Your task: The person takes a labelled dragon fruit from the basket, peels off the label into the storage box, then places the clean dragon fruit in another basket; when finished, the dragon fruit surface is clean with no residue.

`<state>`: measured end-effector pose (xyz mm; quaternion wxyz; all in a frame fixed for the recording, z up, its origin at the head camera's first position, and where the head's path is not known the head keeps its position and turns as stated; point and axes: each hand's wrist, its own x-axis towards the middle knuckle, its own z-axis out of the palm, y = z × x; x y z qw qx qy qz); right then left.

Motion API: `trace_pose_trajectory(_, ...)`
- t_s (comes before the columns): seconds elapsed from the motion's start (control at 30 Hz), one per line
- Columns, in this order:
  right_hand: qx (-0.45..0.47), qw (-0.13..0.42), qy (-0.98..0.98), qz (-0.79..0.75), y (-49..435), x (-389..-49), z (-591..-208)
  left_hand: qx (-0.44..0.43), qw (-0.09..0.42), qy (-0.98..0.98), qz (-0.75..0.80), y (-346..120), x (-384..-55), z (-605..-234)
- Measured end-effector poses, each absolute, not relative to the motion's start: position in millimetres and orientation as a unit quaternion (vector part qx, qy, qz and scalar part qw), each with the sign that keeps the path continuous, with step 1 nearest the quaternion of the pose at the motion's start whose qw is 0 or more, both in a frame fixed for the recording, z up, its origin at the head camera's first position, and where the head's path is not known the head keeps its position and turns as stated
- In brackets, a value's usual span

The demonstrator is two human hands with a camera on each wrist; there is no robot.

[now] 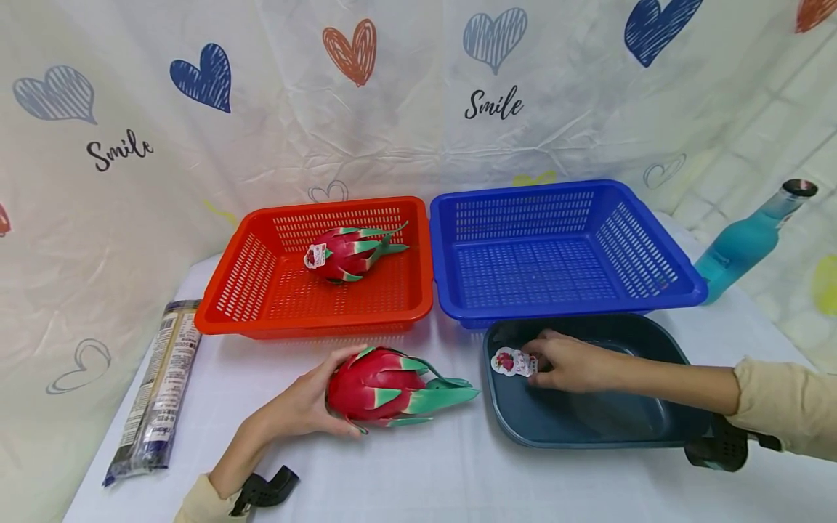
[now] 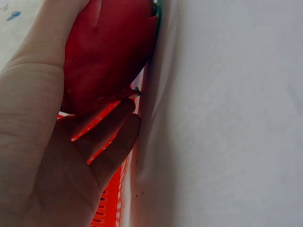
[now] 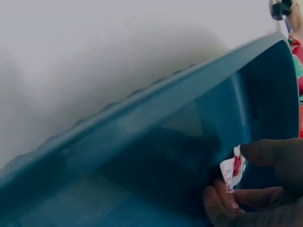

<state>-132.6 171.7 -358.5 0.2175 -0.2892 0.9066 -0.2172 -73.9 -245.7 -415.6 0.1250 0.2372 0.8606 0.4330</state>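
Observation:
My left hand (image 1: 302, 401) grips a dragon fruit (image 1: 375, 388), red with green-tipped scales, low over the white tablecloth. The fruit's green leafy end points right. In the left wrist view the thumb lies along the red skin (image 2: 111, 52), with fingers spread beneath. Inside a dark teal basin (image 1: 601, 425), my right hand (image 1: 575, 363) pinches a small white sticker label (image 1: 512, 362) with a dragon fruit picture. The right wrist view shows the label (image 3: 229, 172) slightly bent between thumb and fingers, close to the basin wall.
A red basket (image 1: 314, 319) holds another dragon fruit (image 1: 353, 254) bearing a similar label. Right of it stands a blue basket (image 1: 523, 272), then a blue bottle (image 1: 745, 243). A long printed plastic packet (image 1: 157, 392) lies at the left. A heart-patterned cloth (image 1: 405, 116) hangs behind.

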Motion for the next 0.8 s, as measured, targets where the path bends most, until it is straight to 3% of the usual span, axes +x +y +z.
trace_pose_trajectory(0.57,-0.285,0.253,0.899,-0.217,169.4,-136.6,-349.1,0.239,0.123,0.863,0.428,-246.1,-74.4,-414.2)
trace_pose_trajectory(0.8,-0.307,0.229,0.904,-0.192,170.4,-136.7,-351.8,0.239,0.126,0.861,0.431,-245.8,-73.7,-414.9)
